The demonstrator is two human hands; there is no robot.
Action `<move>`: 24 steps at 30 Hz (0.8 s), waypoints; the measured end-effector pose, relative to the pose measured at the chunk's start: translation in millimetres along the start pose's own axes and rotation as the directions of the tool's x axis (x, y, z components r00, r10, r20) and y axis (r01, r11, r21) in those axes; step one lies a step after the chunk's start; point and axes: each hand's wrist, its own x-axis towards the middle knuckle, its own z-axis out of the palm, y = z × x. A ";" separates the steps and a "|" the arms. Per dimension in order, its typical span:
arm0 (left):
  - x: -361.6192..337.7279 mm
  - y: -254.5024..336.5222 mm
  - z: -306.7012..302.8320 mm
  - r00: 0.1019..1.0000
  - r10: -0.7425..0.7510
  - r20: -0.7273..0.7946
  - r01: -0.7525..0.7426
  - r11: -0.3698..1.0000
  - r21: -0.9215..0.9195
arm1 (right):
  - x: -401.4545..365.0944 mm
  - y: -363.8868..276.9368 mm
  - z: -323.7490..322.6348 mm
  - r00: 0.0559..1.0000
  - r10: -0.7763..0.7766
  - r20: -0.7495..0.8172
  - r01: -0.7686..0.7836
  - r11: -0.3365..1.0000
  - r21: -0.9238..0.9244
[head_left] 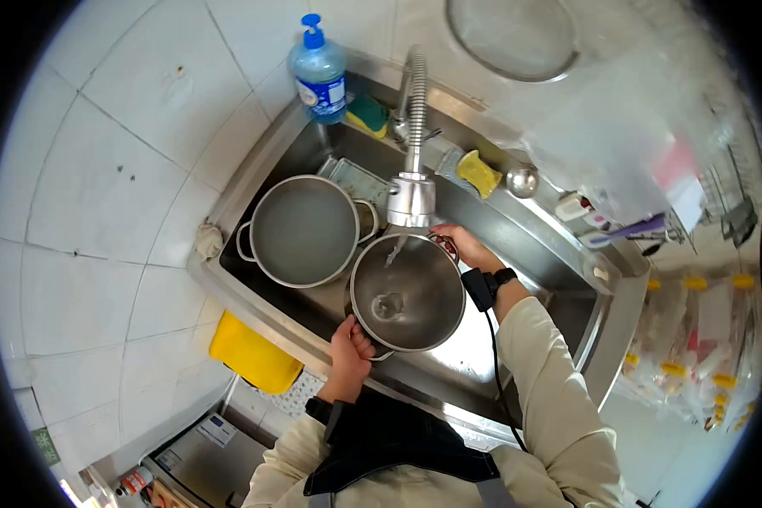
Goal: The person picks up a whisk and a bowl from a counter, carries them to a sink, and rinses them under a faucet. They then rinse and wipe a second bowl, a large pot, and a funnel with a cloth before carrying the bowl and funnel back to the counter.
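A steel pot (427,296) is held over the sink (474,381), with water running into it from the faucet (411,200). My left hand (351,349) is closed round the pot's handle at the lower left. On the opposite side, my right hand (461,245) grips the other handle at the upper right. A little water shows on the pot's bottom. Just left of it stands a second pot (305,231), full of cloudy liquid, touching or nearly touching the first.
Behind the sink stand a blue soap bottle (320,78), a green and yellow sponge (367,115), a yellow sponge (479,173) and a steel ball-shaped item (522,180). A yellow cloth or container (254,354) is at the sink's left front. Utensils (643,229) are at right.
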 end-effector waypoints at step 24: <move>4.5 -15.0 -1.3 0.992 0.117 -0.044 -0.119 0.992 -0.031 | -2.4 109.1 73.8 0.699 0.552 0.455 0.664 -0.265 -0.699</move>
